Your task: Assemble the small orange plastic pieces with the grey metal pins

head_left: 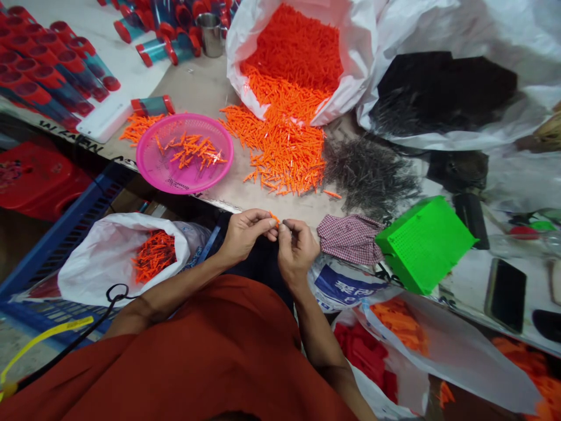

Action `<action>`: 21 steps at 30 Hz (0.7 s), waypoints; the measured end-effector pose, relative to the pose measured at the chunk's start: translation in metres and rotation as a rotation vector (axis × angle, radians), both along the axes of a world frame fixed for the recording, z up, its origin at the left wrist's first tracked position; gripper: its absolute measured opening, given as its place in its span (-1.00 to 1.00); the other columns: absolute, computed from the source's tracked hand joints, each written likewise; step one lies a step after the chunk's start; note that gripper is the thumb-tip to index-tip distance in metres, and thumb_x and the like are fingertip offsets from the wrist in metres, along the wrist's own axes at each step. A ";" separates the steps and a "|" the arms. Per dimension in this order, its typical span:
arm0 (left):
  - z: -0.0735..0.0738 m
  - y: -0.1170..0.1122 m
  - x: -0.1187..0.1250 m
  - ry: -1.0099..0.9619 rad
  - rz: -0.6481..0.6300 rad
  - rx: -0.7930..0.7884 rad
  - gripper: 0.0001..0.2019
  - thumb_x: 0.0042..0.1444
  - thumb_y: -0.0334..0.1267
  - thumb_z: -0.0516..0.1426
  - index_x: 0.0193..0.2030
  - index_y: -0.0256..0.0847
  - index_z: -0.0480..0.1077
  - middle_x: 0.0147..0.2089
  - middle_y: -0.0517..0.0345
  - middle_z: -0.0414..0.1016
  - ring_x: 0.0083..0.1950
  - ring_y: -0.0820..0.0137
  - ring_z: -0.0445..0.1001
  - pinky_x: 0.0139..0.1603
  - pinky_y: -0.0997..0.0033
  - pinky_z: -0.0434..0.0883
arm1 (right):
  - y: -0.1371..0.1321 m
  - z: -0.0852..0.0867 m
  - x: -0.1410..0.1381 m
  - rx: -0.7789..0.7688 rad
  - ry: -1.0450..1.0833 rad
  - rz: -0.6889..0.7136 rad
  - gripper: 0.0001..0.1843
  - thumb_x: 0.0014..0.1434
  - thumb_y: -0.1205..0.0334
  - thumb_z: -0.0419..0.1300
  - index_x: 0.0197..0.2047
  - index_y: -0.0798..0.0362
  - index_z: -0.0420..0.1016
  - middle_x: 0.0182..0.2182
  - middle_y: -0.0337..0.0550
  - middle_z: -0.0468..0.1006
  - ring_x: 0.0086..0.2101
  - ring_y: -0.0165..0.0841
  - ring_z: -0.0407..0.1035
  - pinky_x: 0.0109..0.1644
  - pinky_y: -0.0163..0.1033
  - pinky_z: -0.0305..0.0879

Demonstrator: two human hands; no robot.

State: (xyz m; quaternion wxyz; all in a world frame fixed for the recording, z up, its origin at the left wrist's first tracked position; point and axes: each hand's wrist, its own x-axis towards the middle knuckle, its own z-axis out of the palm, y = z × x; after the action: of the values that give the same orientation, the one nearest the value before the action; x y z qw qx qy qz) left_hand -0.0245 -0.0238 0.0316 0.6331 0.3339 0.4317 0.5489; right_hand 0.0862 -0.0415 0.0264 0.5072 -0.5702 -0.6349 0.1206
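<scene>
Over the table's front edge, my left hand (246, 235) pinches a small orange plastic piece (274, 217) between thumb and fingers. My right hand (298, 250) is closed in a pinch right beside it, its fingertips meeting the piece's end; what it holds is too small to make out. Beyond my hands lies a heap of similar orange pieces (291, 155), spilling from a white sack (363, 44). To its right is a pile of thin dark sticks (372, 175). A pink basket (146, 155) at the left holds several orange pieces, some with thin clear or dark ends.
A green basket (423, 242) and a checked cloth (348, 238) lie right of my hands. Another white sack (456, 137) holds dark sticks. Red-capped tubes (56, 73) stand at the back left. Below the edge are a white bag (103, 248) and a blue crate (56, 234). A phone (506, 295) lies far right.
</scene>
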 end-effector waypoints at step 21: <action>-0.005 -0.004 -0.001 0.137 0.042 0.114 -0.90 -0.06 -0.26 0.21 -0.41 -0.25 0.44 -0.51 0.25 0.50 -0.51 0.52 0.46 -0.38 0.50 0.44 | -0.002 -0.001 -0.009 -0.235 0.265 -0.001 -0.91 0.16 0.23 0.08 -0.33 0.06 0.35 -0.49 -0.25 0.49 -0.48 -0.42 0.41 -0.37 -0.30 0.37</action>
State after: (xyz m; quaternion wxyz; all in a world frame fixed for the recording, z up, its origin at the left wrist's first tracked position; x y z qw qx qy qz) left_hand -0.0251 -0.0274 0.0269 0.5705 0.3970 0.4492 0.5615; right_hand 0.0776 -0.0440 0.0252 0.5164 -0.6051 -0.5438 0.2676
